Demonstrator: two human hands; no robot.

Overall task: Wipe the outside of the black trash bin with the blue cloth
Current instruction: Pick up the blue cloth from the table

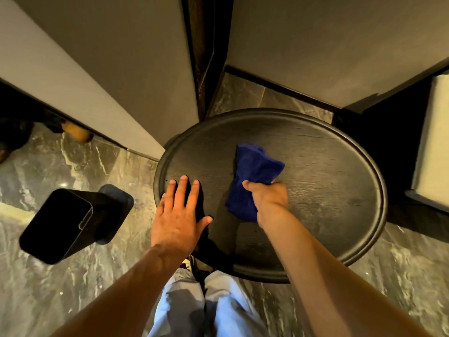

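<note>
The black trash bin (70, 224) stands on the marble floor at the lower left, its open top facing the camera. My right hand (268, 197) is shut on the crumpled blue cloth (255, 171) and holds it over the round black table (328, 190). My left hand (178, 212) lies flat with fingers spread on the table's left edge, to the right of the bin and apart from it. Neither hand touches the bin.
Grey wall panels (116, 69) and a dark wooden post (201, 57) rise behind the table. A dark cabinet with a pale surface (432, 147) stands at the right. A shoe (77, 133) shows at the far left on the floor. My legs in light trousers (194, 307) are below.
</note>
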